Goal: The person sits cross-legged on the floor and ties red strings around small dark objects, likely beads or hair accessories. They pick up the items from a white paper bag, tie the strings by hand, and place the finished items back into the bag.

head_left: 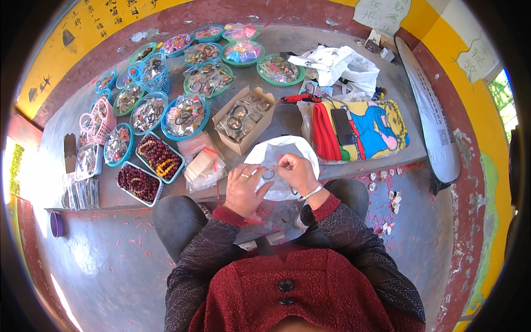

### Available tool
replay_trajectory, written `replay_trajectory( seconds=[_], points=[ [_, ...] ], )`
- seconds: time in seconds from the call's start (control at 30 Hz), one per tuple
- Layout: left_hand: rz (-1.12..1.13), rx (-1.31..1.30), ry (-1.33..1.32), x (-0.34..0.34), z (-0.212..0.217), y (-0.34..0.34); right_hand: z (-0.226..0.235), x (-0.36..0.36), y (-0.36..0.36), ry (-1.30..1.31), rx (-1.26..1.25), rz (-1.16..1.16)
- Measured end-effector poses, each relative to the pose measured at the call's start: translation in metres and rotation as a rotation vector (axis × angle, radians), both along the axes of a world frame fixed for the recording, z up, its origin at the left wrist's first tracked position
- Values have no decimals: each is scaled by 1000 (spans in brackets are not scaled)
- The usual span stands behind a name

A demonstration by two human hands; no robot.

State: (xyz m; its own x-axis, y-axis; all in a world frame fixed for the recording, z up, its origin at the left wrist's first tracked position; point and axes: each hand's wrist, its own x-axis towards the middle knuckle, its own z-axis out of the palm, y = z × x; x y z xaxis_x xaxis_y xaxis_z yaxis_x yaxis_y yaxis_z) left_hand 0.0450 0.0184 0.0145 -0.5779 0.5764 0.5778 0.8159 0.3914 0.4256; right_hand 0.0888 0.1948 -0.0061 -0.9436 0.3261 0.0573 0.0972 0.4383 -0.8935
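Note:
My left hand [245, 187], with a ring on one finger, is over the near-left part of a white plastic bag [303, 145]. Its fingers are stretched out and the thumb stands apart. Beside those fingertips shows a small dark cord loop [269, 174]; I cannot tell whether they touch it. My right hand [300, 176], wearing a pale bangle, is closed in a pinch over the bag's right side. What it pinches is too small to make out. Greyish clear plastic lies inside the bag's opening, between and beyond both hands.
A carton of packaged trinkets [245, 119] stands just beyond the bag. Left of it are clear packets [204, 169], bead trays [160, 156] and several trinket baskets [185, 116]. To the right, a phone [342, 126] rests on a folded colourful cloth [381, 133]. Red scraps litter the floor.

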Motion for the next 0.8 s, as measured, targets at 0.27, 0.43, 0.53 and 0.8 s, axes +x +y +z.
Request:
replay_trajectory(
  seconds=[0.27, 0.43, 0.53, 0.8],
  points=[
    [-163, 56, -1102, -27, -28, -11, 8, 2, -5, 91, 131, 202],
    [-230, 16, -1215, -27, -38, -13, 1, 0, -5, 51, -38, 212],
    [-155, 26, -1304, -22, -24, -10, -1, 2, 1, -8, -38, 222],
    [-161, 233, -1451, -10, -31, -3, 7, 2, 2, -127, 101, 369]
  ],
)
